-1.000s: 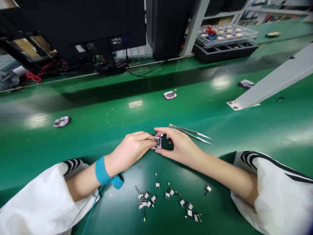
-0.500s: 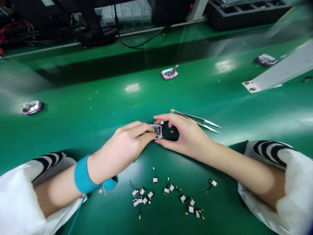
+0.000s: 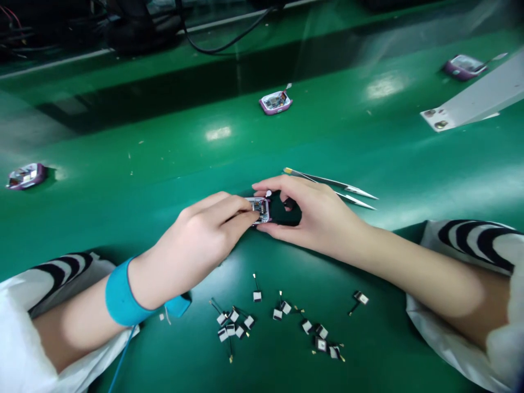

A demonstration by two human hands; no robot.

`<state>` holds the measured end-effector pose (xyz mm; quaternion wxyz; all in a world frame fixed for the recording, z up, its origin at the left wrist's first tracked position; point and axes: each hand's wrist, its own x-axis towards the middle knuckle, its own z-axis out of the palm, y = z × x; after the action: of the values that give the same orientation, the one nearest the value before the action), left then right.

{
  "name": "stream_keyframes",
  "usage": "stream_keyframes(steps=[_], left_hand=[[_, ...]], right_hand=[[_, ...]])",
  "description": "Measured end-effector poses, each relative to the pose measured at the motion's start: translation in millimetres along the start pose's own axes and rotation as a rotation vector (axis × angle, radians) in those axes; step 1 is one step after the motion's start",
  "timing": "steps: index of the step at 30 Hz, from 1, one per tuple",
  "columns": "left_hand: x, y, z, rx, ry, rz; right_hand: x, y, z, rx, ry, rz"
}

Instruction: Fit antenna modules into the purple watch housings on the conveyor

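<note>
View dipped; hands (image 3: 213,224) (image 3: 317,204), left bunched, right curved wide, hold the device (image 3: 264,208), bench (image 3: 176,164) beyond its edges.

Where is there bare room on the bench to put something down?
Bare bench shows between the left case and the middle case, apart from tiny specks. Another free patch lies right of the tweezers, below the white post. It is crowded where the left hand and right hand meet at the held case, and below them, where small parts lie.
</note>
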<state>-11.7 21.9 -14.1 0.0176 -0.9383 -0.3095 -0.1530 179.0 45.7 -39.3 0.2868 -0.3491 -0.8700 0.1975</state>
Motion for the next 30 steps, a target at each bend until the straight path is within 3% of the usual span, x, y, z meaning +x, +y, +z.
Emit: stream_keyframes(steps=[30], left_hand=[[5.0, 9.3, -0.8, 0.101, -0.003, -0.090]], right_hand=[[0.5, -1.3, -2.4, 0.002, -0.037, 0.023]])
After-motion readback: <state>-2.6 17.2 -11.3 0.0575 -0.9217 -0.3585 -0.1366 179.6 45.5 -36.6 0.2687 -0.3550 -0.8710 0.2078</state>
